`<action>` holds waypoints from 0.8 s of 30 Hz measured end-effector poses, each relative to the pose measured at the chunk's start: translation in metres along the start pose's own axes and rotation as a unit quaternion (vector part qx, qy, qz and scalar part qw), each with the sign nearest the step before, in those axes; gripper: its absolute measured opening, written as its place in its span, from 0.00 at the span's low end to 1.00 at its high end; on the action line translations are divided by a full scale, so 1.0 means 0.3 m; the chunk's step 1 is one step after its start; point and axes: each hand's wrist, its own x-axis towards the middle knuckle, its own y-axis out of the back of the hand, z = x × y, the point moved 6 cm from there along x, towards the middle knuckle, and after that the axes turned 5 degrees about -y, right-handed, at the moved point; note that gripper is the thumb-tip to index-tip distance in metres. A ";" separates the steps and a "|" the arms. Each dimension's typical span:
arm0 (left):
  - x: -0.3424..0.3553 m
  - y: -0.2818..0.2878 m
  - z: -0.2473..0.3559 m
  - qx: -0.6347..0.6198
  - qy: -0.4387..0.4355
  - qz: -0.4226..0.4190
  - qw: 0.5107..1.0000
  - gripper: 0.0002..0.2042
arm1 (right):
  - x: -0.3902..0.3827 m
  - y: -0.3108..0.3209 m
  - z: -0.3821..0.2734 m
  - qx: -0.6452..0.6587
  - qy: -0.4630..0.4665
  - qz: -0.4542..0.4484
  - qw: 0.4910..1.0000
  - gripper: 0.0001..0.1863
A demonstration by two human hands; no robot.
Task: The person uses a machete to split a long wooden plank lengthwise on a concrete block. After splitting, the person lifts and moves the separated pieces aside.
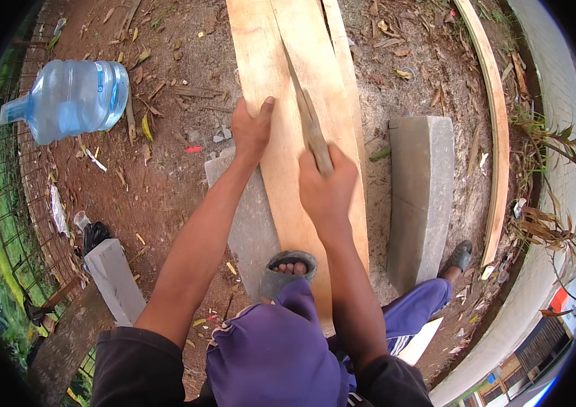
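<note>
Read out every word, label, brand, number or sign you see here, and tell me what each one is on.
None can be read.
Clear bluish water jug: a small blue label on its side, its print too small and blurred to make out.
Wooden board and saw: no lettering that I can see.

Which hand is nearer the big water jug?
Left. The left hand is at the left edge of the wooden board, to the right of the water jug. The right hand is farther right, gripping the saw.
</note>
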 end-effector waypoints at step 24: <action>-0.002 0.014 -0.021 -0.040 -0.024 0.001 0.999 0.16 | -0.340 0.189 0.087 0.010 -0.093 -0.035 0.995 0.07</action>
